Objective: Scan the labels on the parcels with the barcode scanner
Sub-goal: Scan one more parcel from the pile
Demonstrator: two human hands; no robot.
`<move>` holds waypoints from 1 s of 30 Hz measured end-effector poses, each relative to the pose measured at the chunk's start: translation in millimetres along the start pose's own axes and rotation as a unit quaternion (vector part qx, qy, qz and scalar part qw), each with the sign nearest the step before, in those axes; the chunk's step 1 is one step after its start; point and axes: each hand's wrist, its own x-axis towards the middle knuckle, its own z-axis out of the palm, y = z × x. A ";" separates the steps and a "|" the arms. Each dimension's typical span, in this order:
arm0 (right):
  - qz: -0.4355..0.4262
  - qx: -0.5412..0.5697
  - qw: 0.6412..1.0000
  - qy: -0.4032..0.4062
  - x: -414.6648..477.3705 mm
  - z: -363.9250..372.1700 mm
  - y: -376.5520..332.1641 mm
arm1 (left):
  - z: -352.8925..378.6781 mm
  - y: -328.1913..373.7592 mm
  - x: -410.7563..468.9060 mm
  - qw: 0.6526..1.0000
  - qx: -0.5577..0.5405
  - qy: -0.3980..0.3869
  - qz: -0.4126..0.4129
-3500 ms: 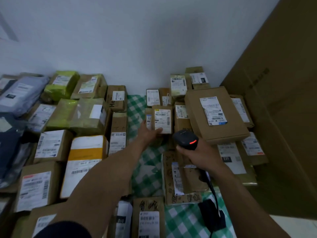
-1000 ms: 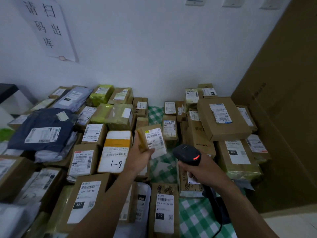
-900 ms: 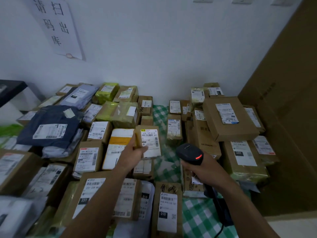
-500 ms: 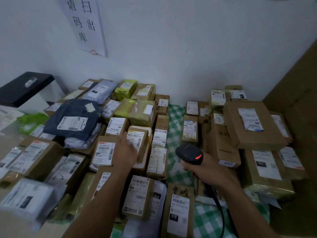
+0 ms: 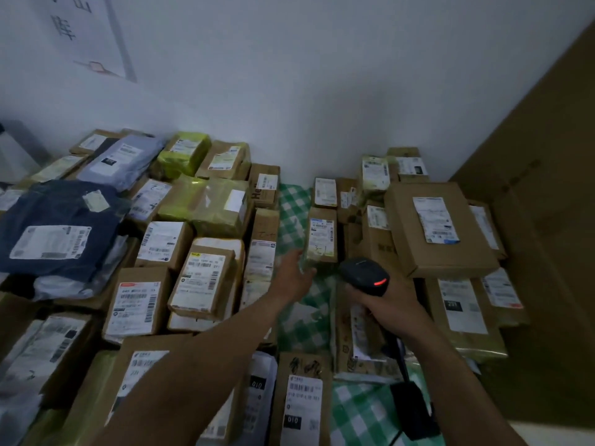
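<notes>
The right grip (image 5: 389,304) is closed round the black barcode scanner (image 5: 363,273), whose red light is lit. Just to its left, the left grip (image 5: 294,276) touches the near corner of a small labelled parcel (image 5: 320,239) lying on checked cloth (image 5: 291,207); blur hides whether its fingers clasp it

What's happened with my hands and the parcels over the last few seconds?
The left hand let go of the small parcel, leaving it on the left pile, and moved right to the narrow parcel by the checked cloth; its grip there is blurred. The right hand kept holding the barcode scanner.
</notes>
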 end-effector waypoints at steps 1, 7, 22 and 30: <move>0.010 -0.003 1.000 0.011 5.5 -3.6 1.4 | 5.7 1.0 11.8 1.000 -0.001 -0.008 -0.006; 0.038 -0.008 0.998 0.050 26.4 -17.2 9.5 | 37.3 -16.7 75.8 0.997 -0.053 -0.007 -0.050; 0.101 0.011 0.994 0.048 48.9 -23.8 25.7 | 86.6 -54.2 107.4 0.956 -0.253 -0.057 -0.141; 0.100 0.026 0.993 0.051 49.4 -23.3 25.8 | 87.7 -55.2 105.0 0.926 -0.323 -0.117 -0.158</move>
